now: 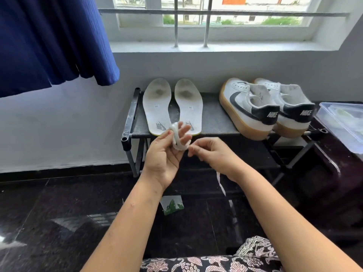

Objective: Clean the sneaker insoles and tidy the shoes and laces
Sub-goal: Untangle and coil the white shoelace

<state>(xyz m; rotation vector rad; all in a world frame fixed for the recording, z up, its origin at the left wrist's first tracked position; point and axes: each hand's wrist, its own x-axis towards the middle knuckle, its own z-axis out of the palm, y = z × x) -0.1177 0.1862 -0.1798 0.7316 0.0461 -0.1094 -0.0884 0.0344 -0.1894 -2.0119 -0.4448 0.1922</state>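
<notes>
Two white insoles (157, 107) (189, 105) with grey worn patches lie side by side on the left of a dark shoe rack (214, 118). A pair of white sneakers (247, 107) (290, 107) with black heels and gum soles stands on its right, heels toward me. In front of the rack, my left hand (167, 152) has a white lace (178, 138) wound round its fingers. My right hand (210, 151) pinches the lace's free end beside the coil. A loose stretch of white lace (221, 183) hangs below my right wrist.
A clear plastic box (341, 124) sits at the right on a dark surface. A small green and white packet (171, 205) lies on the glossy black floor below my arms. A blue curtain (51, 40) hangs at the upper left, beside a barred window (206, 22).
</notes>
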